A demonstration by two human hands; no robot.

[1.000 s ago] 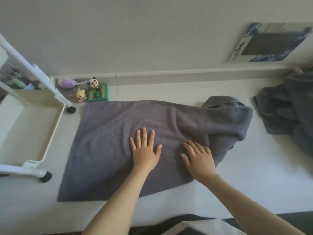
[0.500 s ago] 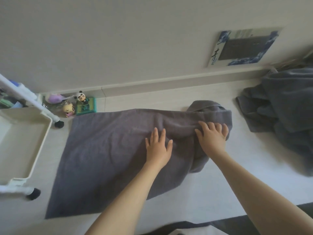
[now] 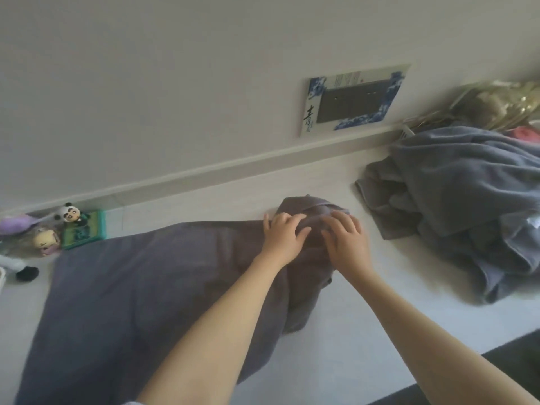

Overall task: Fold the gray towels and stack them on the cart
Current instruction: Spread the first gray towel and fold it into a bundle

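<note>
A dark gray towel (image 3: 140,287) lies spread on the white surface, its right end bunched into a folded hump. Both of my hands sit side by side on that hump. My left hand (image 3: 282,238) curls its fingers and thumb round a ridge of the cloth. My right hand (image 3: 346,241) has bent fingers that dig into the fold just to the right. A heap of unfolded gray towels (image 3: 467,206) lies at the right. Of the cart, only a white leg with a black wheel (image 3: 27,273) shows at the left edge.
Small toys stand by the wall at the left: a panda figure (image 3: 70,213), a green box (image 3: 84,232) and a purple item (image 3: 14,225). A blue-and-white picture (image 3: 350,97) leans on the wall. Crinkled wrapping (image 3: 496,103) sits far right. The surface's front edge (image 3: 438,361) drops off at the lower right.
Both hands slid right along the towel to its bunched end and went from flat to curled on the fold. The view swung right, and the cart tray left the frame.
</note>
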